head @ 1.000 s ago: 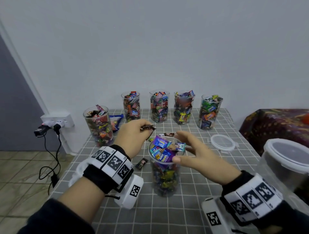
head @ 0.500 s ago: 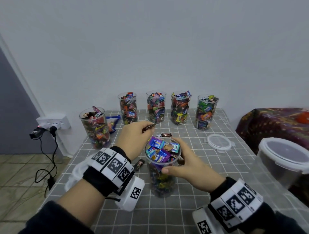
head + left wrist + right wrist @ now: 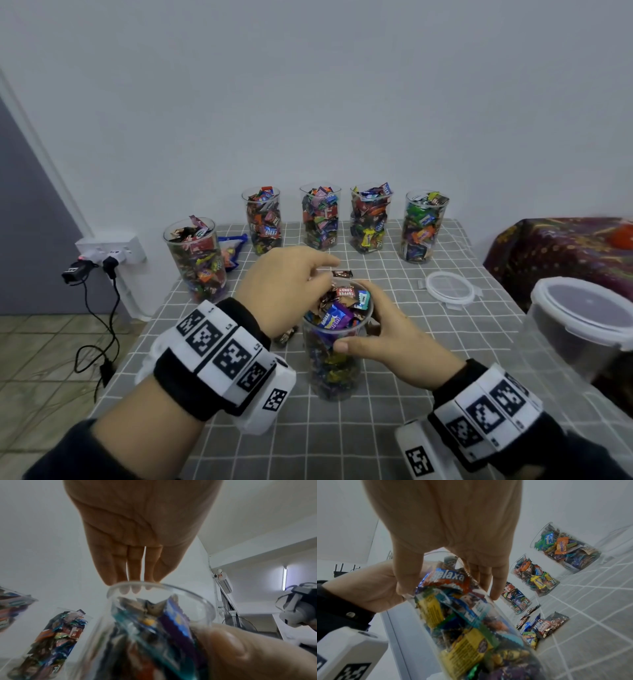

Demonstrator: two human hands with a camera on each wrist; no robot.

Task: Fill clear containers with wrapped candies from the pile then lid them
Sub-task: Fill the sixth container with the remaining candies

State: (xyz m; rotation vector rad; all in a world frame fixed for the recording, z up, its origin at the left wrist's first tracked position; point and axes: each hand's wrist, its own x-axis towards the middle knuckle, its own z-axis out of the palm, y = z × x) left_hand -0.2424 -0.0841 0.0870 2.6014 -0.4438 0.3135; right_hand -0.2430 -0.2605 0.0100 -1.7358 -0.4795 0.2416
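A clear container (image 3: 334,363), heaped with wrapped candies, stands mid-table. My right hand (image 3: 380,325) grips it just below the rim, thumb on the near side and fingers round the far side; the right wrist view shows the same grip (image 3: 453,547) on the container (image 3: 471,615). My left hand (image 3: 291,284) hovers over the mouth. Its fingers (image 3: 135,561) are straight, with their tips inside the container's rim (image 3: 159,586). A dark brown candy (image 3: 327,298) lies on the heap right under them. Loose candies (image 3: 342,273) remain behind the container.
Several filled open containers (image 3: 321,217) line the back, and one more (image 3: 197,257) stands at the left. A round clear lid (image 3: 449,287) lies to the right. A big lidded tub (image 3: 582,325) sits at the right edge. Plugs and cables (image 3: 109,253) hang off the left.
My right hand came in and took hold of the container. My left hand carried a dark candy over the mouth and lowered its fingers to the rim.
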